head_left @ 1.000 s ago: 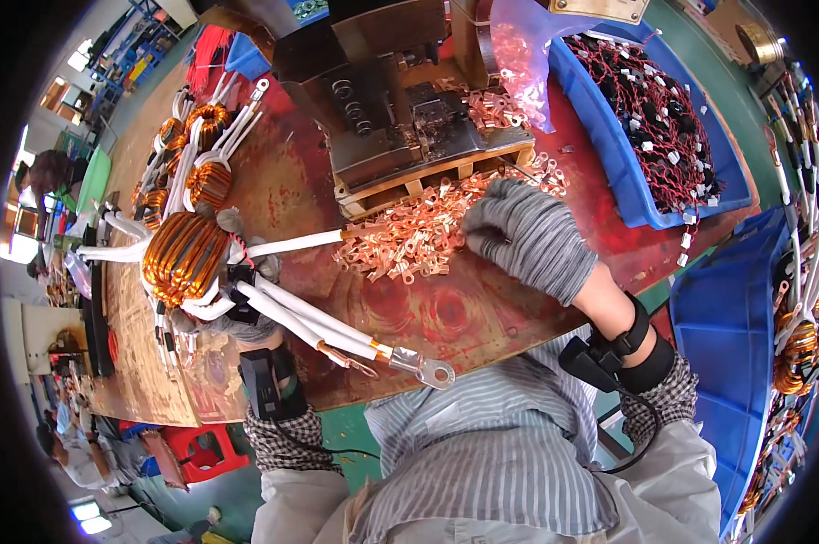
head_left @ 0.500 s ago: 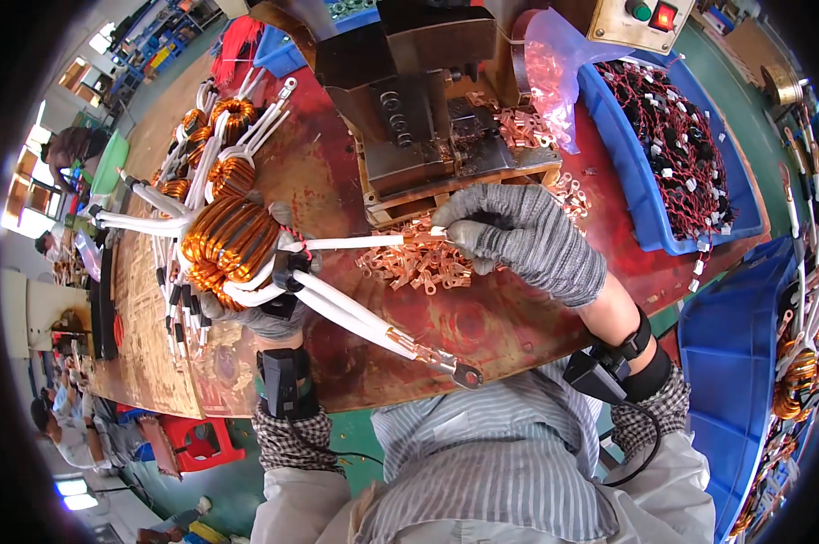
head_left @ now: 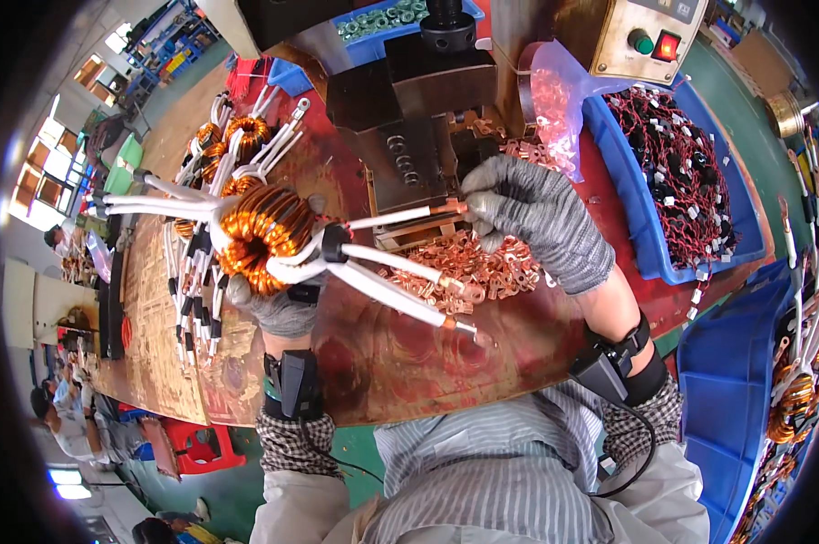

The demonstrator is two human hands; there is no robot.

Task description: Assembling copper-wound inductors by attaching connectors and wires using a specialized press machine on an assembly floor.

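My left hand (head_left: pixel 282 308), in a grey knit glove, is wrapped round a copper-wound ring coil (head_left: pixel 262 238) from below and behind; the coil hides part of its fingers. Thick white-sleeved leads run out of the coil on both sides, bundled by a black band (head_left: pixel 335 243). In its matching glove, my right hand (head_left: pixel 545 222) pinches the copper cable lug (head_left: pixel 447 208) at the tip of the uppermost right-hand lead (head_left: pixel 391 218). That tip is in front of the dark metal press (head_left: pixel 409 109). Two other leads slant down to the right, both with metal ends.
Loose copper lugs (head_left: pixel 495 272) lie heaped below the press. A blue bin (head_left: pixel 640 195) of red-black wires stands at right, near a control box (head_left: pixel 640 45). More wound coils (head_left: pixel 246 136) with leads lie at left. Another blue bin (head_left: pixel 731 363) is beyond the table's right edge.
The coil and its leads have shifted right and tilted. My right hand has moved slightly up with the lug end, closer to the press.
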